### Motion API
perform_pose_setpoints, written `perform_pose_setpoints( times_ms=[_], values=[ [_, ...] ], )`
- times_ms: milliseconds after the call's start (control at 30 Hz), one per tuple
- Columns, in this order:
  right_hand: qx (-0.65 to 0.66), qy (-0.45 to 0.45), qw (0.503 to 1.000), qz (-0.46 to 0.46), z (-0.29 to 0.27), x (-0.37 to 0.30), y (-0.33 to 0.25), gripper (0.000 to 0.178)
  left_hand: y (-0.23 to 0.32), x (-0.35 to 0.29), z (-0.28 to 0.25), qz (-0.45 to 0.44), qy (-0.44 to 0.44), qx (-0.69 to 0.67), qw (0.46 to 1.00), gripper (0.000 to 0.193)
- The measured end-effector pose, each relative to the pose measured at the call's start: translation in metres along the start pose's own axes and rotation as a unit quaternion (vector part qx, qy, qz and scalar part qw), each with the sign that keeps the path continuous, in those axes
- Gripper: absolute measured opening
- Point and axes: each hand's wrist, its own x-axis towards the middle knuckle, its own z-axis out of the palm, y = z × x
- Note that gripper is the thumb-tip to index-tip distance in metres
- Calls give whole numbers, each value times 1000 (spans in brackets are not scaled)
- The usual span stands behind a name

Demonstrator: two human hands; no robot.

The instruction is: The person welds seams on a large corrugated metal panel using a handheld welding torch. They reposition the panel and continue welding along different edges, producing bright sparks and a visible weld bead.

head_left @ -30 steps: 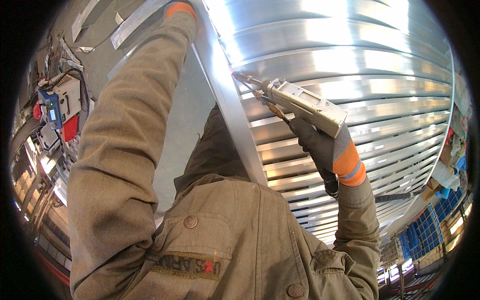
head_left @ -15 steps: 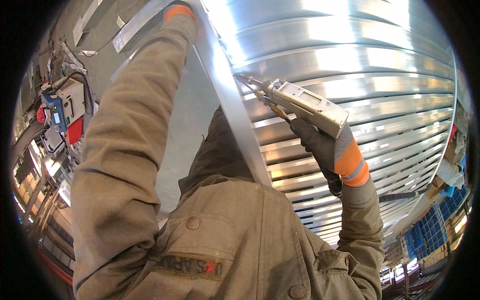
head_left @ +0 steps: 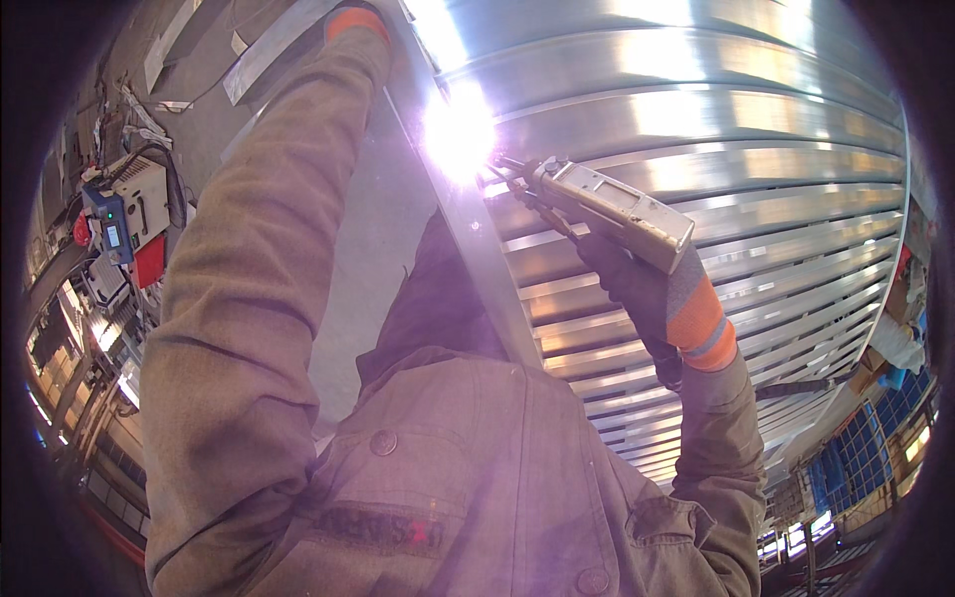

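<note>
My right hand, in a dark glove with an orange and grey cuff, is wrapped round the grip of a metal-bodied welding gun. The gun's nozzle points to the upper left, where a blinding white-violet arc burns at the edge of a slatted shiny metal panel. The arc's glare hides the nozzle tip and the joint. Along that edge runs a flat metal side rail. Up at the top rim, my left hand shows only its orange cuff beside the rail; its fingers are hidden.
A machine with a small blue display unit stands at the left, with a red cloth beside it. Metal strips lie at the upper left over the grey floor. Blue mesh crates stand at the far right.
A bright arc has lit at the gun's tip, casting violet glare over the jacket and rail. Both arms keep nearly the same place.
</note>
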Motion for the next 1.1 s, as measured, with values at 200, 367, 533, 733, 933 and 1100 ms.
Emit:
perform_pose_setpoints(
  times_ms=[200, 367, 533, 733, 933, 1100],
  values=[
    [-8, 7, 1000, 9, 0, -4, 0, 36, -9, 52, 51, -16, 16, 21, 1000, 32],
    [-15, -3, 1000, 14, -2, -4, 2, 38, -15, 79, 80, 7, 51, 67, 996, 35],
    [-14, -5, 1000, 0, -2, -7, 6, 40, -15, 64, 64, 32, 7, 71, 997, 33],
    [-9, -3, 1000, -6, -1, -8, 9, 41, -16, 49, 54, 54, 26, 70, 996, 30],
    [-9, -20, 1000, 12, -5, -8, 2, 37, -11, 63, 64, 47, 30, 88, 995, 29],
    [-25, -30, 999, 0, -4, -5, -6, 36, -7, 62, 68, 50, 36, 79, 995, 30]
  ],
)
